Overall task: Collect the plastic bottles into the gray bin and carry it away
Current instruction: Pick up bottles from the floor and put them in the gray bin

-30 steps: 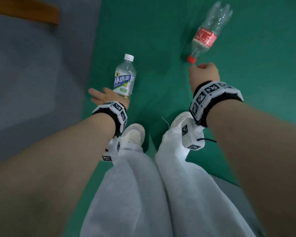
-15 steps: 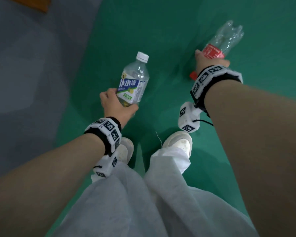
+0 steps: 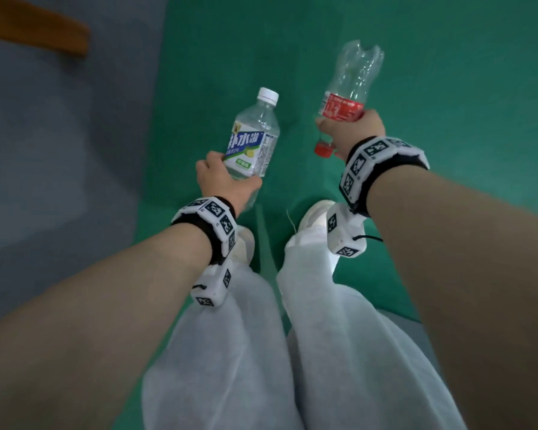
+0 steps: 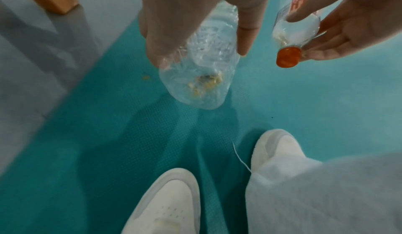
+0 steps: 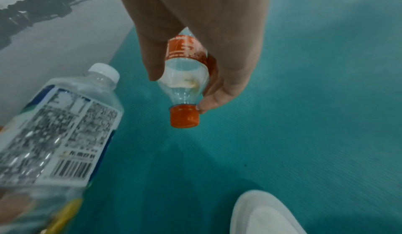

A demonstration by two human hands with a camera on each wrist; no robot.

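Note:
My left hand [image 3: 222, 183] grips the lower end of a clear bottle with a white cap and a blue-and-white label [image 3: 251, 144], held up off the green floor, cap pointing away from me. In the left wrist view its clear base [image 4: 195, 83] sticks out below my fingers. My right hand [image 3: 350, 130] grips a clear bottle with a red label and red cap [image 3: 345, 97] near its neck; the cap [image 5: 184, 116] points down toward me and the crumpled base points away. The gray bin is not in view.
I stand on a green mat [image 3: 448, 88] with a grey floor [image 3: 44, 150] to its left. A wooden piece [image 3: 38, 32] juts in at the top left. My white shoes [image 4: 169, 203] and light trousers [image 3: 230, 352] are below the hands.
Both hands closed on the bottles and lifted them off the floor. The red-label bottle has come up and swung closer to the white-capped one.

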